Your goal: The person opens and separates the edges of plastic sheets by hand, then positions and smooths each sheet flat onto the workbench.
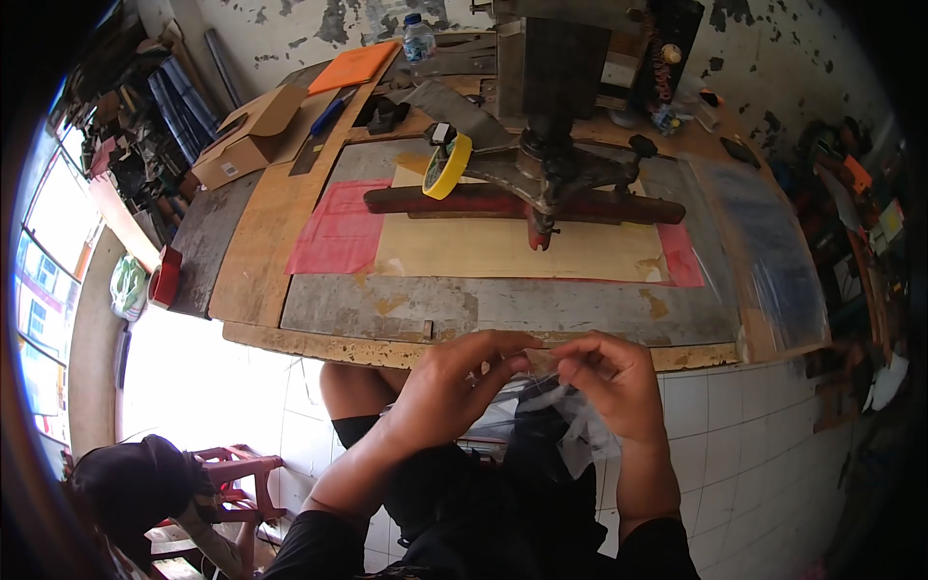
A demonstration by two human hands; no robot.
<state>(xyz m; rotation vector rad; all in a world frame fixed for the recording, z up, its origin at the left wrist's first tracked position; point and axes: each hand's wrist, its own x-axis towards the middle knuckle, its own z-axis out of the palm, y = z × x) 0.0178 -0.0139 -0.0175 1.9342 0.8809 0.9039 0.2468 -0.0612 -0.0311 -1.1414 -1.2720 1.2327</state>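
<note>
Both hands meet close together just below the table's front edge, above my lap. My left hand (466, 379) pinches a small clear piece of plastic (541, 362) between thumb and fingers. On its other side, my right hand (609, 379) holds the same piece with thumb and bent fingers. Crumpled clear plastic (587, 425) hangs beneath the hands over my lap. Beyond them, the worn table (367, 314) carries a cream sheet (464, 253) with pink material (338, 232) at its sides. A press with a long dark red bar (619, 208) stands over the sheet.
A yellow tape roll (448, 166) hangs on the press. At the back left are a cardboard box (249, 135), an orange folder (354, 68) and a bottle (419, 41). Clear plastic sheeting (773, 251) covers the table's right side. Another person (145, 488) is at lower left beside a red stool (242, 471).
</note>
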